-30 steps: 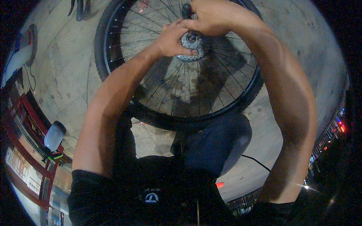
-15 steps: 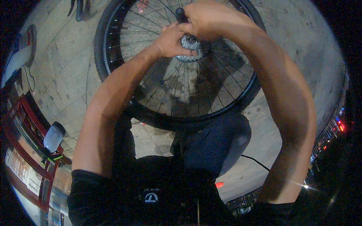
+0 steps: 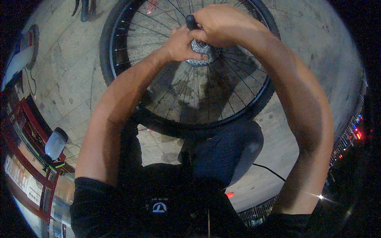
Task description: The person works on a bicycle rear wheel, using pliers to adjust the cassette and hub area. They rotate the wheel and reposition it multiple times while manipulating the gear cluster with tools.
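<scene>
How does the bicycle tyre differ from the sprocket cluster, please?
Colour: the tyre is black, while the sprocket cluster is silvery grey.
Size and place: the tyre forms the wheel's large outer ring; the sprocket cluster is much smaller and sits at its centre.
Contact: the left hand has its thumb on the sprocket cluster, while neither of the hands is on the tyre.
Shared: both are round parts of the same wheel.

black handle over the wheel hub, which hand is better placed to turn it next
Probably the right hand: its grip is closed around the black handle, whose end pokes out. The left hand is lower, its thumb against the gears.
</scene>
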`<action>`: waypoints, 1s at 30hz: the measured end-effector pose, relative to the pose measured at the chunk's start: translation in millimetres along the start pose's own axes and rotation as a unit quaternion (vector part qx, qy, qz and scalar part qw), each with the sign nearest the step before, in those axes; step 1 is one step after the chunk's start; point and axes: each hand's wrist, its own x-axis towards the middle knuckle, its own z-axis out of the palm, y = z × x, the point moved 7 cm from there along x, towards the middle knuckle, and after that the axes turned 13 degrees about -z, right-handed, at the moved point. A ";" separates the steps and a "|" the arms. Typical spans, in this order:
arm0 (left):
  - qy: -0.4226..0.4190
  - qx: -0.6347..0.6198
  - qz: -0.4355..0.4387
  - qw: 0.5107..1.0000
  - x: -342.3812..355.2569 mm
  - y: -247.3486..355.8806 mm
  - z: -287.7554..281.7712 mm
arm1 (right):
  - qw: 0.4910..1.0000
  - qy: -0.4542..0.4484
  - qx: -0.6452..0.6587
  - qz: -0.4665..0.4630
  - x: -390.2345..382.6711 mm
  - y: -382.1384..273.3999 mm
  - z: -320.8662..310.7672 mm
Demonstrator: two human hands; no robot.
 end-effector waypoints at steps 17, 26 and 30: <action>0.005 -0.126 0.034 0.991 2.1 -8.8 8.0 | 0.988 0.096 -0.039 -0.116 -5.5 -6.3 12.5; 0.051 -0.104 0.087 0.989 -3.7 4.5 -5.2 | 0.995 0.086 -0.046 -0.022 1.6 3.2 7.5; 0.033 -0.127 0.055 0.990 -6.3 5.5 -8.8 | 0.993 -0.086 0.046 0.068 -5.0 -6.7 -4.1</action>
